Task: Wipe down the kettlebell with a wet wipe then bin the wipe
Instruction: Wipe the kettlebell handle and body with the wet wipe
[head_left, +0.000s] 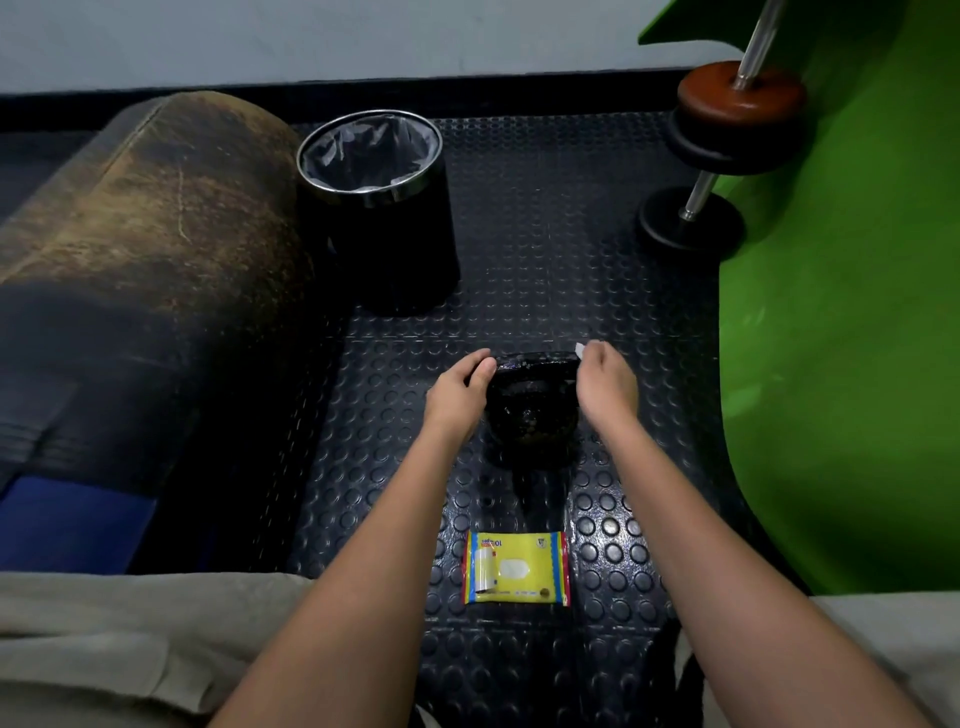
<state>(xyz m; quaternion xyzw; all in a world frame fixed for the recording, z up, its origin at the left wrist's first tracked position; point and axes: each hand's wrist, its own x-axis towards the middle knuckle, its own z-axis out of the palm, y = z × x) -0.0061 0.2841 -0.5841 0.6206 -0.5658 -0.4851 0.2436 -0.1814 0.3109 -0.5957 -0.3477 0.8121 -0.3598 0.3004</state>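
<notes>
While the black glossy kettlebell (532, 410) sits on studded rubber flooring (545, 249), left hand (460, 389) curls around its handle's left end; right hand (605, 382) pinches a white wet wipe (581, 347) against the right end. Round lined bin (376, 208) beyond; yellow crinkly wipe pack (517, 567) nearer.

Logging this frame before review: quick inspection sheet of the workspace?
Surface: black studded rubber floor mat.
Job's things: kettlebell upright on mat; wet wipe at right end of its handle; lined bin beyond, open; yellow wipe pack nearer the person.
Clutter: dumbbells far right.
Grippers: left hand on handle's left end; right hand holding the wipe.
Cables: nothing seen.
Surroundings: worn padded roll left, green surface right.
</notes>
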